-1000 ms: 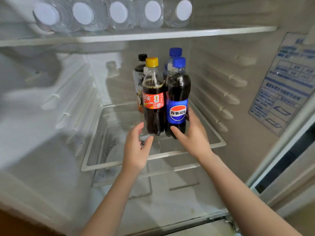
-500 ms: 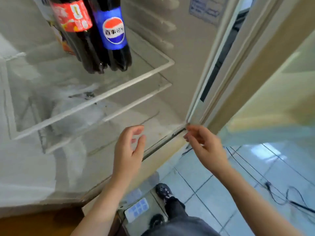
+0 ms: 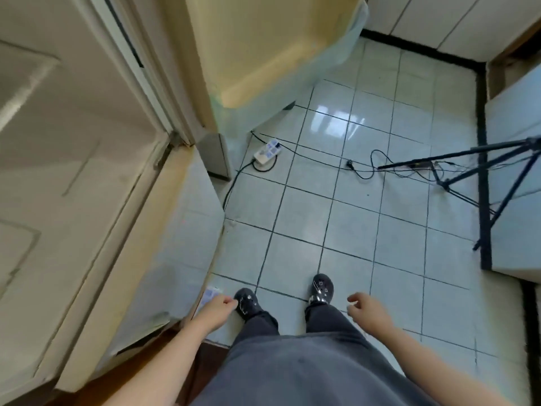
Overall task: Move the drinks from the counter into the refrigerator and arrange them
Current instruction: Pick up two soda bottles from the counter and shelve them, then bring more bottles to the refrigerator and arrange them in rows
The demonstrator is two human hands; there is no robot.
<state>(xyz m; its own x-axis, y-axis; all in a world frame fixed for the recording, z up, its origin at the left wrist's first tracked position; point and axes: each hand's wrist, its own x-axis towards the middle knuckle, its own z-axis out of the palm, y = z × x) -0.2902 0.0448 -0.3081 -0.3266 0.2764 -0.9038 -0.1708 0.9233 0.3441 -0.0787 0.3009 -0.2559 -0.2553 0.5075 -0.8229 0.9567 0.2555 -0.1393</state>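
View has swung down to the tiled floor (image 3: 322, 218); left hand (image 3: 218, 309) and right hand (image 3: 369, 311) are back out of the refrigerator (image 3: 76, 177), now left of the left fingers. Drinks out of my view, can't place them. Both hands loosely curled, gripping nothing. Shoes (image 3: 248, 303) between them; power strip (image 3: 268, 152) and tripod (image 3: 484, 174) past the fingertips.

The floor (image 3: 336, 230) is glossy, smooth tile. My trousers (image 3: 307, 361) are matt grey cloth, my shoes (image 3: 248, 303) black plastic. On the left, the refrigerator (image 3: 73, 142) looks like smooth, matt plastic; the far power strip (image 3: 268, 152) is white plastic.
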